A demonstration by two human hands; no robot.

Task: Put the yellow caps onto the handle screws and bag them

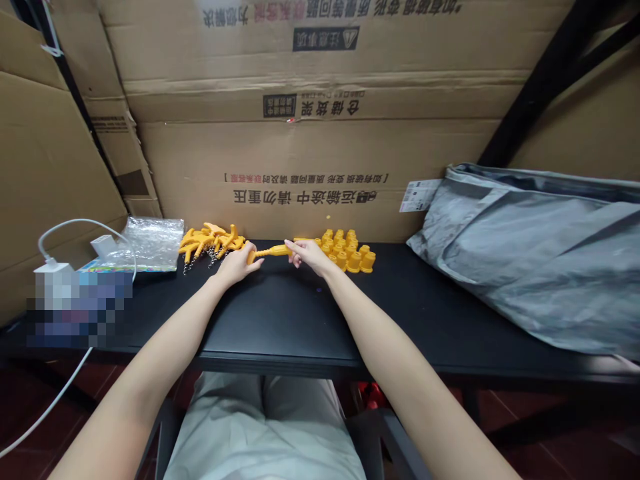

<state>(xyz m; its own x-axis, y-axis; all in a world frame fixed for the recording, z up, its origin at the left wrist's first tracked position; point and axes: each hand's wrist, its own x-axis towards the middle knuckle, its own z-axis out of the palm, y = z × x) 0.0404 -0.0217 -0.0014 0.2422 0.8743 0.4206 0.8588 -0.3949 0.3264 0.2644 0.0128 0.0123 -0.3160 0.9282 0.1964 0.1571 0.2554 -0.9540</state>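
Note:
Between my two hands runs a yellow plastic corkscrew piece [274, 251], held sideways just above the black table. My left hand [239, 264] is closed around its left end, where a bit of yellow handle shows. The fingertips of my right hand [307, 256] pinch the thicker, tapered right end. Whether it is one piece or two joined parts I cannot tell. Behind my left hand lies a pile of yellow corkscrew handles [213, 237], several with metal spirals. Next to my right hand stand several yellow cup-like plastic parts [353, 260] in rows, partly hidden by that hand.
A large grey bag [530, 260] lies on the right of the black table [280, 327]. At left are a clear plastic packet [156, 241], a white charger [53, 277] with a cable, and a blurred-out item [85, 313]. Cardboard [320, 147] walls the back.

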